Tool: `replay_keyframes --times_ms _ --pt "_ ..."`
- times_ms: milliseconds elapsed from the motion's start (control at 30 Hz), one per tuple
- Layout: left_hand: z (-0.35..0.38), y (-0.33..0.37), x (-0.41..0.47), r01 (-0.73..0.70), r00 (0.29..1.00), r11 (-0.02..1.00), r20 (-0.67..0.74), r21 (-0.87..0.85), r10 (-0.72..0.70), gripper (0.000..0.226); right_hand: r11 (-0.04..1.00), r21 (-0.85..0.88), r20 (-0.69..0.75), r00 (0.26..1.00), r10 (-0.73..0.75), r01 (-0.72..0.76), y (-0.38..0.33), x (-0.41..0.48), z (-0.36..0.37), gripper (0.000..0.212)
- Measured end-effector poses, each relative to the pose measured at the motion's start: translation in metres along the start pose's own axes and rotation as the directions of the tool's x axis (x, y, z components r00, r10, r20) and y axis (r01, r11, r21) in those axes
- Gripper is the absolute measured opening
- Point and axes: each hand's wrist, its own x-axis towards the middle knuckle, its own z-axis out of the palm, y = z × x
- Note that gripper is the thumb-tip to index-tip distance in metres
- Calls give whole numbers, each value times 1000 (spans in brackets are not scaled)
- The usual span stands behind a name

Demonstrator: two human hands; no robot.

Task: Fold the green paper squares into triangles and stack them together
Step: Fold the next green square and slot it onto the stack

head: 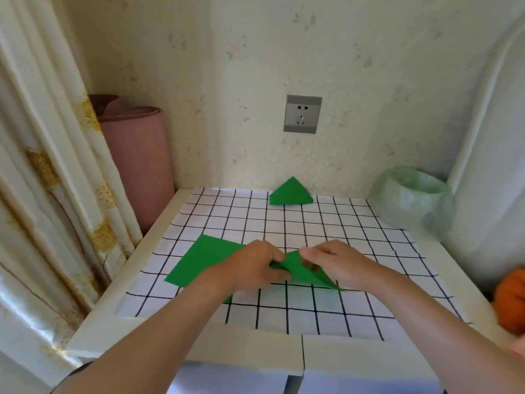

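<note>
A green paper [305, 273] is partly folded into a triangle shape at the middle of the checked tablecloth [284, 223]. My left hand [255, 265] pinches its left corner. Its upper edge is pinched by my right hand [338, 261], fingers curled over the fold. Flat green paper squares [203, 261] lie to the left, partly under my left wrist. A stack of folded green triangles [291, 193] sits at the far edge against the wall.
A pale green bin with a plastic liner [416, 204] stands at the back right. A pink roll [136, 163] leans in the left corner beside a curtain [48, 166]. An orange object [511, 300] lies off the table's right edge. A wall socket [302, 113] sits above.
</note>
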Motion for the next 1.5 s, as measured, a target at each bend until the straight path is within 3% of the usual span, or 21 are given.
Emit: replay_keyframes --times_ms 133,267,467,567,833,933,1033,1100,1167,1233,1267,1333,1400,1500 --pt "14 14 19 -11 995 997 95 79 3 30 987 -150 -148 988 30 -53 40 15 -14 18" --pt "17 24 30 1 989 996 149 90 -15 43 970 -204 -147 984 102 -132 65 26 -18 34" --pt "17 30 37 55 976 992 202 115 -77 41 934 -356 -146 989 -20 -33 56 41 -4 47" --pt "17 28 36 68 975 993 206 93 -86 40 906 -424 -120 991 -50 -6 51 47 0 43" --pt "16 23 37 43 980 993 190 106 -63 35 927 -374 -119 992 -48 0 39 49 -2 20" --pt "17 21 38 -20 998 995 67 102 13 27 987 -156 -135 990 -47 26 39 50 -3 16" --pt "14 20 40 -42 995 996 -91 85 50 22 990 139 -164 986 -12 35 37 50 -7 40" --pt "11 20 41 -30 990 997 -135 71 39 18 966 254 -171 985 0 44 32 46 -12 46" --pt "9 23 41 -10 989 1000 -147 -15 7 5 940 335 -179 984 5 56 27 42 -16 34" --pt "11 24 42 17 985 995 -170 -100 -34 11 907 416 -203 979 30 58 24 38 -19 15" --pt "12 23 43 20 979 995 -198 -101 -40 12 887 459 -194 980 47 48 22 34 -21 16" --pt "13 23 46 16 967 992 -251 -122 -46 9 874 485 -148 986 81 1 21 31 -23 33" --pt "13 23 48 -2 958 972 -279 -234 -65 13 913 407 -155 986 56 12 21 28 -23 25" --pt "14 24 48 4 947 956 -305 -294 -98 43 941 336 -215 976 33 43 24 27 -20 9"
